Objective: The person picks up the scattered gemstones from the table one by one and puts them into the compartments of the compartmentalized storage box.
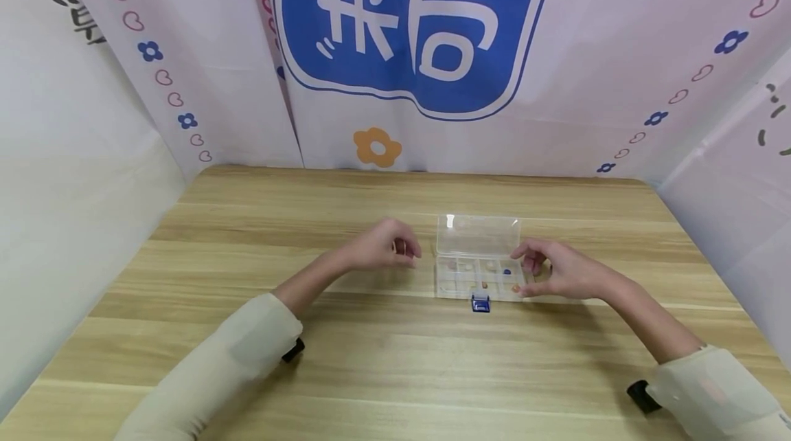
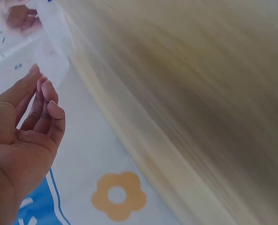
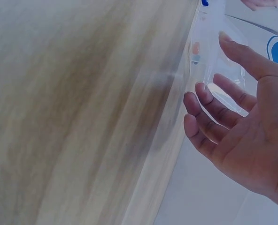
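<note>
A clear plastic compartment box (image 1: 457,276) lies on the table with its transparent lid (image 1: 478,235) raised at the back. Small pieces sit in its compartments, among them a blue one (image 1: 507,271) and an orange one (image 1: 516,288). At the front edge is a blue clasp (image 1: 480,303). To the left of the box hovers my left hand (image 1: 384,246), fingers loosely bent, nothing visible in it. My right hand (image 1: 565,270) is at the box's right side, thumb and fingers spread apart; whether they touch it I cannot tell. The right wrist view shows that palm (image 3: 251,150) holding nothing.
The wood-grain table (image 1: 371,372) reaches back to a printed white cloth (image 1: 235,118) with a blue emblem. White sheets hang at both sides. A black object (image 1: 644,396) shows beneath the right sleeve, another (image 1: 293,349) beneath the left.
</note>
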The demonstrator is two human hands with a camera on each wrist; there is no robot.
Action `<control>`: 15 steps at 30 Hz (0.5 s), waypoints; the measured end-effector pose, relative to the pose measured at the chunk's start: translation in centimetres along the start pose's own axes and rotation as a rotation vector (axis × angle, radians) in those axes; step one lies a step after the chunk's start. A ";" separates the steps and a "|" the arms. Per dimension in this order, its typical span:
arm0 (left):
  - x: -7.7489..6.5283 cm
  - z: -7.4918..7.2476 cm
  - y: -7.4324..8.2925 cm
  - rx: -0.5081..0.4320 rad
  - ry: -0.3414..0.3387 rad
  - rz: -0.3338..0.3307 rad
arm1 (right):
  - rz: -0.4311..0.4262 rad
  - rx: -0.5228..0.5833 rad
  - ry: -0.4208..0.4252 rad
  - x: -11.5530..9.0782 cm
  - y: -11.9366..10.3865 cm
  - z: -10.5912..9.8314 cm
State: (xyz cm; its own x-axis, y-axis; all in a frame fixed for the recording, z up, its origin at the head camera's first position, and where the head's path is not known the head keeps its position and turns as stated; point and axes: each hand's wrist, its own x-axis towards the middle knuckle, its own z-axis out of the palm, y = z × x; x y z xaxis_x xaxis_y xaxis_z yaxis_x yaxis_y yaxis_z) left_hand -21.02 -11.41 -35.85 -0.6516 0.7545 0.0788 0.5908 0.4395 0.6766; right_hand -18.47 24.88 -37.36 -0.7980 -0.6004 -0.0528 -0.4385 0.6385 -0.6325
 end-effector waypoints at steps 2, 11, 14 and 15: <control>-0.7 -0.5 -0.4 -0.005 0.014 -0.015 | 0.002 -0.007 -0.006 0.0 0.0 -0.1; -3.2 -2.0 -1.1 0.033 0.070 -0.023 | 0.002 -0.034 -0.021 -0.1 0.0 -0.2; -3.9 -2.4 -1.4 0.045 0.081 -0.011 | -0.008 -0.035 -0.005 -0.3 0.0 -0.2; -4.1 -2.5 -1.4 0.041 0.085 -0.013 | -0.016 -0.034 0.007 -0.4 0.1 -0.3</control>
State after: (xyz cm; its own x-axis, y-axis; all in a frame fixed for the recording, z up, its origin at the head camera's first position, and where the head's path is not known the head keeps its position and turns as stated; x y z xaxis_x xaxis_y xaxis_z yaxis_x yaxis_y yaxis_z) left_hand -20.42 -16.37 -35.29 -0.6960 0.7055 0.1332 0.6001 0.4698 0.6474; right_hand -18.29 25.32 -37.17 -0.7933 -0.6076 -0.0376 -0.4652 0.6449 -0.6064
